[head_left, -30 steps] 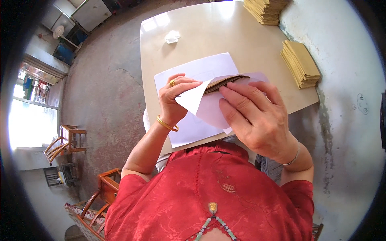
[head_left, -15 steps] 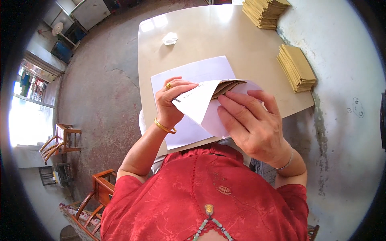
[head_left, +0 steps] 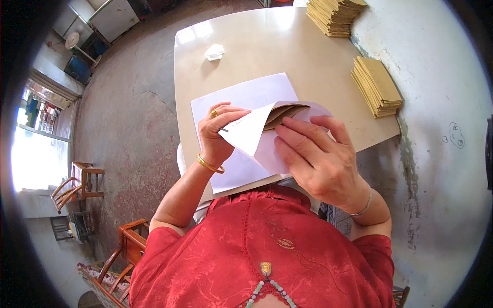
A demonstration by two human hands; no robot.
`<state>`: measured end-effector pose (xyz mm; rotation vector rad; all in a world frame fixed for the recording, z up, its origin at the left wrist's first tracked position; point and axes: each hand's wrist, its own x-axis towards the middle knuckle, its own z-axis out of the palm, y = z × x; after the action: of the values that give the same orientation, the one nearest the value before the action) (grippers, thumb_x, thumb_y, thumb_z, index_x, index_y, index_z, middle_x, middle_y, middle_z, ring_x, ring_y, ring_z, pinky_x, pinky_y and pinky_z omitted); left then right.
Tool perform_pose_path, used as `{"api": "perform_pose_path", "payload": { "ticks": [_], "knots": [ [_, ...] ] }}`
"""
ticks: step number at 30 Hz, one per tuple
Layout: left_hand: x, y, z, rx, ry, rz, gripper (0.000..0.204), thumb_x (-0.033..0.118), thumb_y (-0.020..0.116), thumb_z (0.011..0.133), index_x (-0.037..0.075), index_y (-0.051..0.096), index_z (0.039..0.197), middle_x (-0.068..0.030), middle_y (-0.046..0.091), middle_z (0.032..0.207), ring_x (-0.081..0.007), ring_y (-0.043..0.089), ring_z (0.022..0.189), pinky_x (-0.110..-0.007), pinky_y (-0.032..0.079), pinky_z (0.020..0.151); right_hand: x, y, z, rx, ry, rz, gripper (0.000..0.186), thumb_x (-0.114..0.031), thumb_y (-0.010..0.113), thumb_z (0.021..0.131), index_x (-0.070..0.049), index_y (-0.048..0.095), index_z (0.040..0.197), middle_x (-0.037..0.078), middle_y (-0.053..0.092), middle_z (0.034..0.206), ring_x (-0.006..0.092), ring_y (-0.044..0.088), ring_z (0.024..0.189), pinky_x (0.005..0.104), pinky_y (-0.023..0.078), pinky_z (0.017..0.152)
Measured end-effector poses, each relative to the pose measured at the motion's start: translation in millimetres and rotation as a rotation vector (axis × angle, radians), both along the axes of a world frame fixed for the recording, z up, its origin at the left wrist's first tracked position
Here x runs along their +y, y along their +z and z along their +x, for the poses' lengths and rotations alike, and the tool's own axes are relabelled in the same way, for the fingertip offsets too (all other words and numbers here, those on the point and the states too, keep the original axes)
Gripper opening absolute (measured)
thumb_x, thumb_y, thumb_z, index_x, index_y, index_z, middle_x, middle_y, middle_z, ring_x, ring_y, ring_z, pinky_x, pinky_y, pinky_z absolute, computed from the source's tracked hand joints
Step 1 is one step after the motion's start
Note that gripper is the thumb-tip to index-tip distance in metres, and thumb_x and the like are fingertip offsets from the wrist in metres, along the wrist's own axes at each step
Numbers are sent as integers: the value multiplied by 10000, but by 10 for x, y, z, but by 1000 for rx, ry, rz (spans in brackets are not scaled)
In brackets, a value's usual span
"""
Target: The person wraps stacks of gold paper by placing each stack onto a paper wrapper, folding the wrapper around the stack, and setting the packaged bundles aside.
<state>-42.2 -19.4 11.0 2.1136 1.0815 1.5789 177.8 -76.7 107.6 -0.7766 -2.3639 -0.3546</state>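
Observation:
My left hand (head_left: 220,131), with a gold ring and bangle, is closed on the left side of a white paper packet (head_left: 246,134). The packet is tilted above the table, and faint marks show on its outer face. Several brown paper layers (head_left: 275,117) show in its gaping mouth. My right hand (head_left: 321,159) reaches in from the right with fingers stretched and a little apart. Its fingertips touch the brown layers and the packet's right flap; whether the thumb presses from below is hidden. Large white sheets (head_left: 226,97) lie flat on the table beneath.
The beige table (head_left: 246,51) carries a crumpled white tissue (head_left: 214,52) at its far left. Two stacks of brown envelopes stand along the right wall, a nearer one (head_left: 377,87) and a farther one (head_left: 336,15). Wooden chairs (head_left: 84,182) are on the floor to the left.
The packet's mouth has widened slightly, showing more of the brown layers. My right fingertips have shifted a little to the left. My left hand keeps its hold.

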Motion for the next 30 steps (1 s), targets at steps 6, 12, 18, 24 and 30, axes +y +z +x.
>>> {"api": "perform_pose_path", "payload": {
  "ticks": [6, 12, 18, 24, 30],
  "knots": [
    [-10, 7, 11, -25, 5, -9, 155, 54, 727, 719, 85, 729, 872, -43, 724, 869, -166, 680, 822, -377, 451, 931, 15, -10, -6, -11, 3, 3, 192, -121, 611, 687, -19, 667, 839, 117, 660, 999, 232, 619, 1002, 413, 436, 898],
    [0, -29, -13, -30, -16, -25, 157, 54, 727, 720, 85, 730, 874, -42, 724, 867, -166, 679, 822, -375, 451, 931, 29, -27, -28, 1, 7, 2, 182, -120, 611, 682, -18, 660, 825, 112, 654, 963, 229, 623, 973, 403, 450, 880],
    [-3, -47, -23, -31, -9, -36, 169, 54, 728, 717, 85, 732, 884, -43, 722, 865, -166, 678, 822, -378, 452, 936, 50, -27, -43, -5, 27, -11, 200, -122, 618, 679, -22, 655, 848, 92, 634, 916, 222, 621, 884, 392, 456, 859],
    [-5, -88, -17, -40, -36, -34, 176, 57, 732, 718, 85, 734, 891, -45, 719, 871, -164, 673, 823, -381, 448, 946, 66, 6, -94, 54, 23, -42, 215, -122, 602, 719, -43, 629, 917, 60, 618, 867, 196, 611, 833, 361, 453, 829],
    [2, -95, 14, 6, -14, -74, 171, 61, 749, 709, 100, 731, 874, -25, 719, 858, -152, 671, 813, -387, 442, 950, 136, 79, -91, -121, 26, -114, 102, -130, 589, 760, -62, 596, 836, 43, 610, 759, 183, 621, 750, 329, 461, 782]
  ]
}}
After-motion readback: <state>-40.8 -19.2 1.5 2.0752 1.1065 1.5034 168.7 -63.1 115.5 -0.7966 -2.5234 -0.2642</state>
